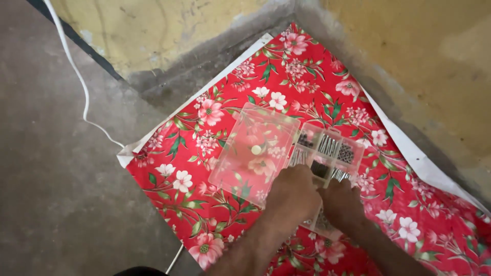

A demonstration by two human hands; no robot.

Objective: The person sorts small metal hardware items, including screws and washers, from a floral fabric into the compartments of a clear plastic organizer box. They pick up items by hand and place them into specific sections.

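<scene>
I am crouched over a red flowered cloth [204, 148] that lies on the concrete floor [56, 168], near the corner of a yellow wall [409, 56]. On the cloth is a clear plastic box [327, 153] with small compartments, and its lid [253, 151] lies open flat to the left. The far compartments hold dark screws and silver metal parts; the near ones are hidden under my hands.

My left hand [294, 197] is on the near edge of the box, where the lid joins it, with the fingers curled down. My right hand [343, 202] is just beside it, over the near compartments. I cannot tell if either hand holds a small part, because the fingertips are turned away from the camera and I see only the backs.

To do this well, I think the left hand should press the box steady, so it does not slide on the smooth cloth. The right hand should pick from one compartment only, with a narrow pinch, slowly, so the small parts do not jump into the next one. The open lid must stay flat; if I lean on it, the box could tip and spill

A white cable [76, 76] runs on the floor at the far left, well apart from the box
</scene>
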